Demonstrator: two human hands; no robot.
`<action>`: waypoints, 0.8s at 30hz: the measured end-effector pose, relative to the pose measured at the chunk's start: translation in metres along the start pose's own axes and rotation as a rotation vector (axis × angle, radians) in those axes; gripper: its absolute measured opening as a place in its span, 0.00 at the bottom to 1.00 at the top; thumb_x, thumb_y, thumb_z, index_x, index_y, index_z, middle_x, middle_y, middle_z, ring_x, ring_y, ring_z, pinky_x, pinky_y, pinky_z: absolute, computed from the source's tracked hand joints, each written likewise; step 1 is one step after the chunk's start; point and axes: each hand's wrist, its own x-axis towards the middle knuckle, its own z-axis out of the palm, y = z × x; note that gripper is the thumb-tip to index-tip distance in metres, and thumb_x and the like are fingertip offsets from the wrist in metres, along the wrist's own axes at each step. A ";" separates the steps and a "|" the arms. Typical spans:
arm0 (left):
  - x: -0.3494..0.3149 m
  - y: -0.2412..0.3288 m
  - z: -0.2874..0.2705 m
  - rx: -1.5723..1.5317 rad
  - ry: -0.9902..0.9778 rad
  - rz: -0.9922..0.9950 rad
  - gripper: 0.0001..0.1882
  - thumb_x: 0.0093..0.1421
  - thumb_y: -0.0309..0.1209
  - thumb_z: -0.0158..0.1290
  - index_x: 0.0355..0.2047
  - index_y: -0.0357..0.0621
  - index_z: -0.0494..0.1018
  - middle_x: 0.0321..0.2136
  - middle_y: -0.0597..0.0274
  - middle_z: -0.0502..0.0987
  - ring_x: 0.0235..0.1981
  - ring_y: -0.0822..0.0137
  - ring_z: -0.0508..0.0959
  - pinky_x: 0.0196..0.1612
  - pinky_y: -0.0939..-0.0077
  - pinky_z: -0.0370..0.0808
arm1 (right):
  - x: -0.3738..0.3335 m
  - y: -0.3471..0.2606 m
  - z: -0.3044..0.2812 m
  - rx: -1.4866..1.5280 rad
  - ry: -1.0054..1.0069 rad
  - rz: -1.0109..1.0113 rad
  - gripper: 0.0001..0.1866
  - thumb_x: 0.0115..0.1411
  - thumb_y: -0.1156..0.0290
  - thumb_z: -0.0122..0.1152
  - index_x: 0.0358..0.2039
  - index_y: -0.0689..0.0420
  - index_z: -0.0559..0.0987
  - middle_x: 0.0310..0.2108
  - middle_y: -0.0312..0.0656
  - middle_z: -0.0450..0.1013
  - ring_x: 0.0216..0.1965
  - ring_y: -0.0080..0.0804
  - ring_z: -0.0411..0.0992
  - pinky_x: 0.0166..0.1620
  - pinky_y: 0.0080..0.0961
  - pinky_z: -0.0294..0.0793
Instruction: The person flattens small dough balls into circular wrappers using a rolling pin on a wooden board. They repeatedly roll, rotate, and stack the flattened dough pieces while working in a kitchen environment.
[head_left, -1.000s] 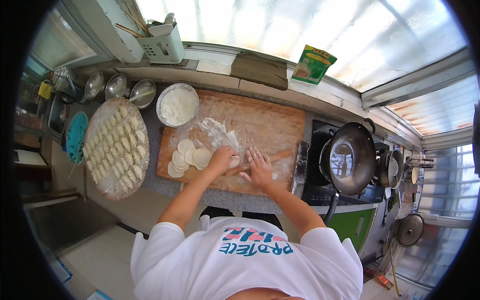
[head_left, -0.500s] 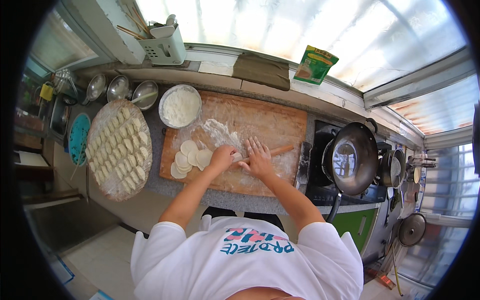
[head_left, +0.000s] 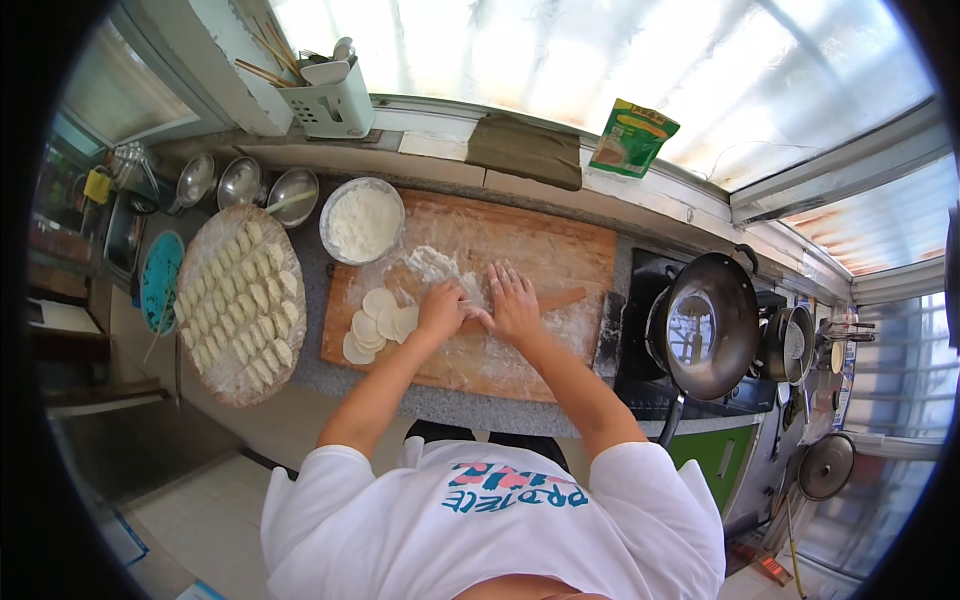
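Note:
My right hand (head_left: 514, 300) lies over a wooden rolling pin (head_left: 562, 299), fingers stretched out and palm pressed on it. Close beside it, my left hand (head_left: 442, 308) is closed in a pinch at the edge of a dough wrapper, mostly covered by the hands. Both work on a floured wooden board (head_left: 450, 372). Several thin round dough wrappers (head_left: 372, 324) overlap in a pile left of my left hand. A patch of loose flour (head_left: 432, 262) lies just beyond my hands, and a metal bowl of flour (head_left: 362, 220) stands at the board's far left corner.
At left, a round floured tray (head_left: 238, 388) carries rows of dumplings, partly over a turquoise basin (head_left: 160, 262). Metal bowls (head_left: 240, 182) stand behind it. Right of the board, a wok (head_left: 735, 310) sits on the stove. A green packet (head_left: 634, 138) and a utensil holder (head_left: 335, 105) stand along the windowsill.
My left hand has moved slightly right and away from me, closer to my right hand. The right hand has shifted a little farther from me, still on the rolling pin.

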 end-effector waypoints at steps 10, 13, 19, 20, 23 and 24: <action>0.000 0.008 -0.007 -0.114 -0.154 0.410 0.07 0.54 0.23 0.57 0.33 0.44 0.80 0.34 0.54 0.79 0.45 0.51 0.76 0.49 0.62 0.73 | -0.046 -0.001 0.001 0.009 -0.031 -0.044 0.50 0.57 0.38 0.59 0.69 0.61 0.61 0.68 0.52 0.61 0.70 0.49 0.57 0.66 0.49 0.58; 0.005 -0.007 0.004 -0.225 0.011 0.107 0.08 0.53 0.24 0.59 0.35 0.43 0.80 0.34 0.52 0.79 0.43 0.48 0.77 0.48 0.57 0.74 | 0.000 -0.001 0.001 0.010 0.015 0.014 0.49 0.58 0.39 0.58 0.69 0.61 0.61 0.69 0.53 0.60 0.70 0.50 0.57 0.66 0.49 0.59; 0.000 -0.011 0.012 -0.104 -0.134 0.142 0.09 0.52 0.21 0.58 0.35 0.42 0.79 0.36 0.52 0.80 0.45 0.50 0.78 0.49 0.59 0.74 | -0.058 -0.006 -0.003 0.038 -0.029 -0.052 0.49 0.57 0.39 0.58 0.70 0.60 0.61 0.69 0.53 0.60 0.69 0.50 0.58 0.66 0.49 0.58; 0.000 -0.008 0.012 -0.126 -0.189 0.191 0.09 0.53 0.21 0.57 0.35 0.42 0.80 0.36 0.52 0.80 0.46 0.50 0.77 0.50 0.59 0.74 | -0.079 -0.005 -0.003 0.024 -0.032 -0.075 0.50 0.57 0.38 0.59 0.70 0.60 0.61 0.69 0.52 0.60 0.69 0.50 0.58 0.66 0.49 0.58; -0.003 0.008 0.003 -0.182 -0.257 0.296 0.09 0.54 0.21 0.56 0.36 0.42 0.80 0.36 0.52 0.80 0.48 0.51 0.76 0.51 0.60 0.73 | -0.091 -0.001 -0.003 0.014 -0.051 -0.100 0.49 0.57 0.38 0.58 0.70 0.60 0.61 0.68 0.52 0.62 0.69 0.48 0.59 0.66 0.49 0.58; -0.005 0.014 0.000 -0.203 -0.212 0.305 0.09 0.55 0.21 0.56 0.37 0.43 0.80 0.36 0.52 0.80 0.49 0.51 0.76 0.52 0.59 0.73 | -0.081 0.001 0.001 0.016 -0.069 -0.087 0.49 0.58 0.38 0.57 0.70 0.60 0.61 0.67 0.52 0.62 0.69 0.48 0.59 0.66 0.48 0.58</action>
